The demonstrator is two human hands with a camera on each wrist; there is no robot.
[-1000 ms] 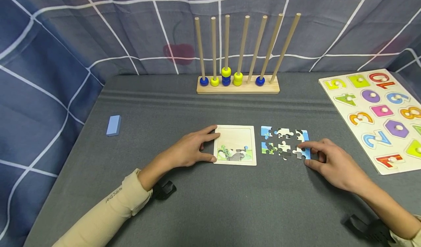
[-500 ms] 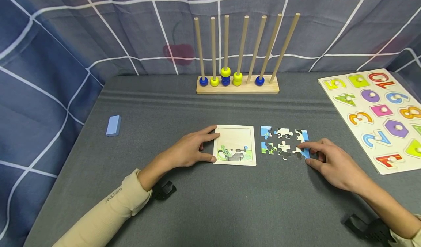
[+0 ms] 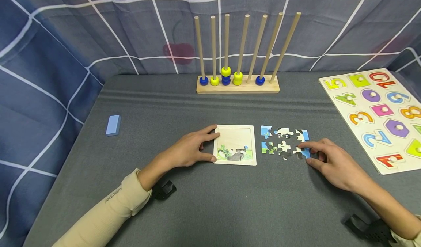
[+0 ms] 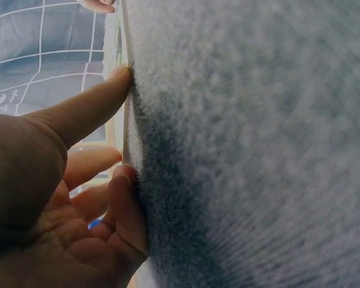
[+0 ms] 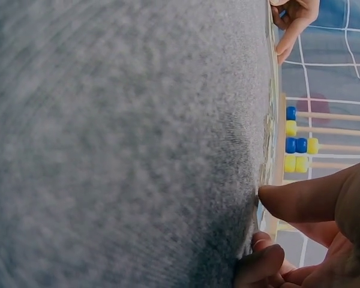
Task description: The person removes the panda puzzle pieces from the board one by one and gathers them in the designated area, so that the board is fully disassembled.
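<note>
Right hand [image 3: 335,164]: thumb tip shifted slightly rightward.

Looking forward and down from the head, well above the counter [image 3: 210,210]; peering low, tipped sideways, very near from each wrist; sharing left hand [image 3: 187,150] and right hand [image 3: 333,163] throughout.

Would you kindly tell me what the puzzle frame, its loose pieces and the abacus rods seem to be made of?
Frame: probably smooth wood or plywood, judging by its pale, cream-tan bare panel.
Pieces: thin wood or stiff card, unclear which, with flat faces carrying a printed picture.
Rods: most likely bare, matte wood, given their even tan colour without strong shine.
</note>
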